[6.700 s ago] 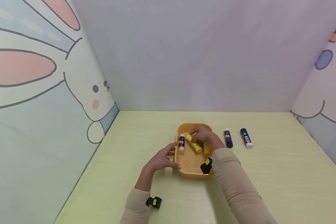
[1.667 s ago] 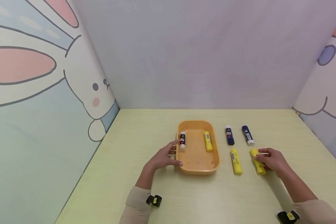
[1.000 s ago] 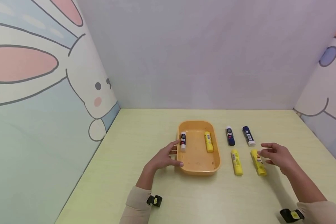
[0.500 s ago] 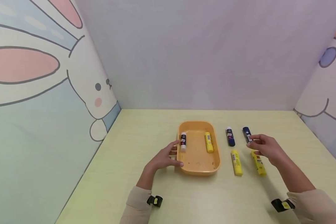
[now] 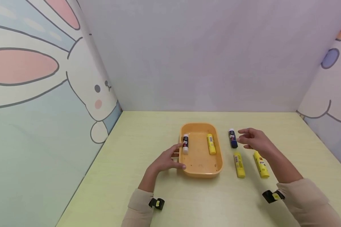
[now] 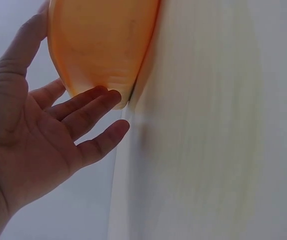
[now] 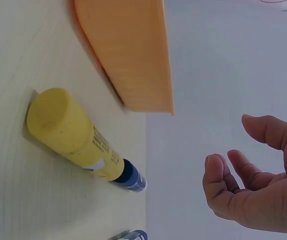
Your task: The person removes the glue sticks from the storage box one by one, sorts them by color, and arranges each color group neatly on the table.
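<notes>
My left hand (image 5: 165, 160) is at the left side of an orange tray (image 5: 200, 170), its spread fingers and thumb touching the rim. Inside the tray lie a navy-and-white glue stick (image 5: 185, 144) at left and a yellow glue stick (image 5: 211, 144) at right. My right hand (image 5: 257, 141) hovers over the table with nothing in its loosely bent fingers, beside a navy glue stick (image 5: 232, 138). Nearer me lie two yellow glue sticks, the left one (image 5: 239, 165) and the right one (image 5: 261, 165). Another navy glue stick (image 7: 133, 235) shows only partly in the right wrist view; my right hand hides it in the head view.
The pale yellow table (image 5: 147, 132) runs back to a plain grey-lilac wall (image 5: 199, 56). Side panels with cartoon drawings, a rabbit panel (image 5: 31, 94) among them, stand at left and right.
My right hand took a yellow glue stick from the tray, laid it at right and let go. It then moved away and leftward, over the navy sticks. My left hand stayed put.
</notes>
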`<control>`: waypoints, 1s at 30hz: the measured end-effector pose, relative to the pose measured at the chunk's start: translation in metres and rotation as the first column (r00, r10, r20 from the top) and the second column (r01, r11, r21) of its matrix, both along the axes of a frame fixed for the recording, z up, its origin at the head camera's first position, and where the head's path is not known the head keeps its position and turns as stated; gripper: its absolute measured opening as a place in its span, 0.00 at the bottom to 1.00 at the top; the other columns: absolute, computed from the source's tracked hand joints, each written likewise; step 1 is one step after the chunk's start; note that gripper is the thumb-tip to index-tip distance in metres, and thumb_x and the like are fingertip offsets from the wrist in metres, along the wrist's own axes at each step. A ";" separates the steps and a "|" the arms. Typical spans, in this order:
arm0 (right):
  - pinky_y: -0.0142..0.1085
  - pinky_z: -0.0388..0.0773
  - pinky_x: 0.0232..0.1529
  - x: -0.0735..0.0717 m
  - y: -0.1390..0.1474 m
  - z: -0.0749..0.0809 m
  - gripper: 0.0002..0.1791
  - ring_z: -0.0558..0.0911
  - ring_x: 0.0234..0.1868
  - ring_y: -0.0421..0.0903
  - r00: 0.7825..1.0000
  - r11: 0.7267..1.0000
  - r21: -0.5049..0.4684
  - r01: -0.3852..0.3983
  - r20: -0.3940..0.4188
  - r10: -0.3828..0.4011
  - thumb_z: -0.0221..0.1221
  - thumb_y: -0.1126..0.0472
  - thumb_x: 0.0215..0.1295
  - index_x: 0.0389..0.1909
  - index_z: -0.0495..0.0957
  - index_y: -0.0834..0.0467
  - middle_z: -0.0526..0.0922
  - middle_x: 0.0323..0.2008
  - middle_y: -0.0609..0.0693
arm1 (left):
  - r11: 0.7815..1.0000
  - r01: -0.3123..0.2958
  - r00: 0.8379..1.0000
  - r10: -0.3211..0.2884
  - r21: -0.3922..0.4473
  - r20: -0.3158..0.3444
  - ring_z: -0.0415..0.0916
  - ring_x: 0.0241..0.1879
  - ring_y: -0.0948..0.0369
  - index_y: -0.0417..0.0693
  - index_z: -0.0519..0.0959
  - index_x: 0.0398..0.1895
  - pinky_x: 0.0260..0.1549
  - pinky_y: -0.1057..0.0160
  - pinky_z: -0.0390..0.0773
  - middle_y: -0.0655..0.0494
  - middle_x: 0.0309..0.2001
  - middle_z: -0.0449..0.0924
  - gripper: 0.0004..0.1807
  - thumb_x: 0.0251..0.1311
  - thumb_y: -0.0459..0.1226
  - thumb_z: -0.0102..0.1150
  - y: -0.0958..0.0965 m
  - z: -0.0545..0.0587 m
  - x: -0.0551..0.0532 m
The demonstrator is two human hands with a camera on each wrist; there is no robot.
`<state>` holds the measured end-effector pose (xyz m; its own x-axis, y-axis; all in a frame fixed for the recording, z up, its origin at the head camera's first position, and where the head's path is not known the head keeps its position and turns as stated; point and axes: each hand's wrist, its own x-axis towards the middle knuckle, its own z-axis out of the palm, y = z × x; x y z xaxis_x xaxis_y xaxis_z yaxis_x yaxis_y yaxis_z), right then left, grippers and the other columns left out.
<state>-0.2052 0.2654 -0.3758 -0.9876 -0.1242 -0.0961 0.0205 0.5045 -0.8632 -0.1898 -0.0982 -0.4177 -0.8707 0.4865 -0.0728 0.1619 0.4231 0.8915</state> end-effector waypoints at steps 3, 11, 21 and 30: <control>0.43 0.77 0.46 -0.005 -0.008 0.002 0.29 0.76 0.47 0.53 1.000 1.000 -0.015 -0.003 0.018 0.003 0.56 0.59 0.66 0.62 0.60 0.69 0.72 0.49 0.63 | 1.000 -0.003 1.000 0.003 0.000 0.007 0.63 0.60 0.47 0.51 0.54 0.71 0.55 0.47 0.67 0.46 0.66 0.60 0.48 0.47 0.38 0.71 -0.002 -0.016 -0.009; 0.42 0.77 0.43 -0.017 -0.029 0.001 0.31 0.76 0.42 0.53 0.997 0.997 -0.047 -0.060 0.038 0.062 0.58 0.58 0.64 0.62 0.60 0.69 0.72 0.47 0.62 | 0.999 -0.023 1.000 0.023 -0.038 -0.021 0.64 0.60 0.53 0.53 0.48 0.73 0.55 0.52 0.67 0.49 0.64 0.63 0.56 0.43 0.45 0.73 0.000 -0.034 -0.016; 0.47 0.75 0.49 -0.034 -0.061 0.003 0.32 0.71 0.54 0.62 0.977 0.984 -0.095 -0.152 0.138 0.165 0.57 0.62 0.64 0.64 0.57 0.70 0.68 0.55 0.67 | 0.995 -0.098 0.993 0.098 -0.004 0.071 0.74 0.47 0.57 0.50 0.50 0.72 0.47 0.52 0.74 0.50 0.53 0.71 0.53 0.44 0.45 0.73 0.004 -0.030 -0.016; 0.47 0.74 0.50 -0.044 -0.083 0.006 0.34 0.72 0.53 0.61 0.966 0.980 -0.098 -0.175 0.172 0.190 0.59 0.61 0.62 0.64 0.57 0.71 0.68 0.55 0.66 | 0.977 -0.137 0.988 0.125 0.160 0.085 0.77 0.39 0.56 0.40 0.56 0.68 0.31 0.60 0.81 0.43 0.49 0.71 0.41 0.53 0.34 0.65 0.008 -0.029 -0.015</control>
